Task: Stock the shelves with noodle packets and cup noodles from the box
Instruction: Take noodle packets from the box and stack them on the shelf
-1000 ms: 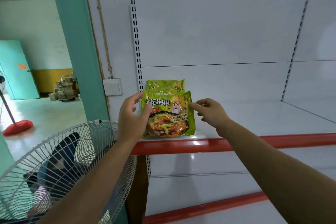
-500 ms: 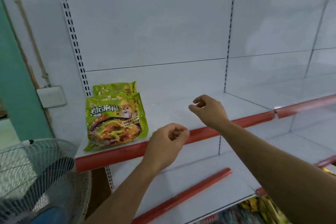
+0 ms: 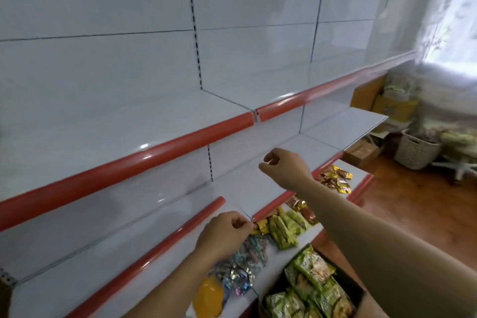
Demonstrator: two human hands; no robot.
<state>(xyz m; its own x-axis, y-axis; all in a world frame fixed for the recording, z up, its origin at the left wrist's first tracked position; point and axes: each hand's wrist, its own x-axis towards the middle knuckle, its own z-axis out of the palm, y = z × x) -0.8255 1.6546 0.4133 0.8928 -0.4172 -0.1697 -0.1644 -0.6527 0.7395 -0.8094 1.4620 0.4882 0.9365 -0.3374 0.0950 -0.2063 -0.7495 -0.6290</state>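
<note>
A cardboard box (image 3: 360, 292) at the bottom right holds several green noodle packets (image 3: 313, 270) standing on edge. My left hand (image 3: 224, 233) hovers in front of the lower shelf edge, fingers curled shut and holding nothing. My right hand (image 3: 286, 166) is higher and further right, over the middle shelf (image 3: 258, 183), fingers loosely curled and holding nothing. The upper shelf (image 3: 103, 131) with its red front rail (image 3: 129, 162) is bare in this view. The packets placed earlier are out of frame to the left.
On the bottom shelf (image 3: 268, 266) lie small green packets (image 3: 284, 230), shiny wrapped sweets (image 3: 242, 263), gold sachets (image 3: 335, 181) and an orange packet (image 3: 207, 297). A woven basket (image 3: 415, 152) and cardboard boxes (image 3: 361, 155) stand on the wooden floor at the right.
My view has swung right and down, away from the shelved green packets. Both hands have dropped from the upper shelf toward the lower shelves; the box has come into view.
</note>
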